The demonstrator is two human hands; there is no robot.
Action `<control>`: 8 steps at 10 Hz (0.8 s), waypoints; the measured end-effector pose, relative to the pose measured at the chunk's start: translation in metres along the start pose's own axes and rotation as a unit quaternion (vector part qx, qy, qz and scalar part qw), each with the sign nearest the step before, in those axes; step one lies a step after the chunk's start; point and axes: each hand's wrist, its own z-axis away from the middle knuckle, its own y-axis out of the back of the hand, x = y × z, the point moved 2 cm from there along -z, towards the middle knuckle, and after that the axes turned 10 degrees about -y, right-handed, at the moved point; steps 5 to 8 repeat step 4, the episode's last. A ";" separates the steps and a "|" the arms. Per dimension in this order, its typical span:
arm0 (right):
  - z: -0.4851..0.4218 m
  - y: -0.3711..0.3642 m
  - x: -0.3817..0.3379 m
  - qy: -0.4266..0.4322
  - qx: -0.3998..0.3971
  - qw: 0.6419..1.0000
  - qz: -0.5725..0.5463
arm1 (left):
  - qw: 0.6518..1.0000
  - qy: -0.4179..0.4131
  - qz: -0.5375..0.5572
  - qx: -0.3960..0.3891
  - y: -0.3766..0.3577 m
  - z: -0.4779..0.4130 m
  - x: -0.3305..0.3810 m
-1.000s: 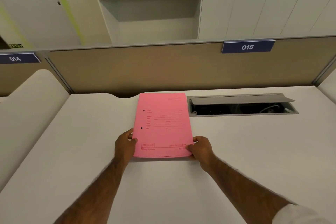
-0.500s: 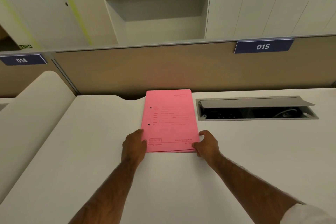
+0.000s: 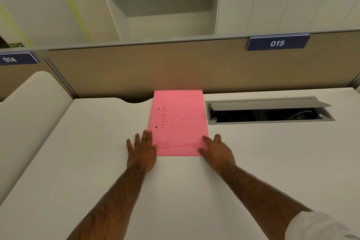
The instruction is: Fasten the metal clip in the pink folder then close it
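- Two hands flank the closed pink folder lying flat on the worktop.
- Left hand fingers spread flat, holding nothing.
- Right hand fingers loosely spread over the folder's corner, gripping nothing.

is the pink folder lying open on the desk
No, the pink folder lies shut and flat on the desk, its printed front cover facing up.

The white desk is wide and smooth. A pink folder lies flat and shut on it, up near the back edge. Just to the right of the folder, a long gray cable box is set into the desk with its lid lifted. Two hands rest flat on the desk, the left hand by the folder's left edge, the right hand touching its right corner.
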 end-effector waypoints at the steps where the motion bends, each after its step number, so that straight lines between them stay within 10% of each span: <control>1: 0.000 -0.002 0.003 0.019 0.008 1.000 0.024 | 1.000 -0.003 -0.023 -0.001 0.006 0.005 0.004; 8: 0.060 -0.014 0.048 0.117 0.117 0.981 0.103 | 0.986 -0.095 0.023 0.135 -0.007 0.085 0.053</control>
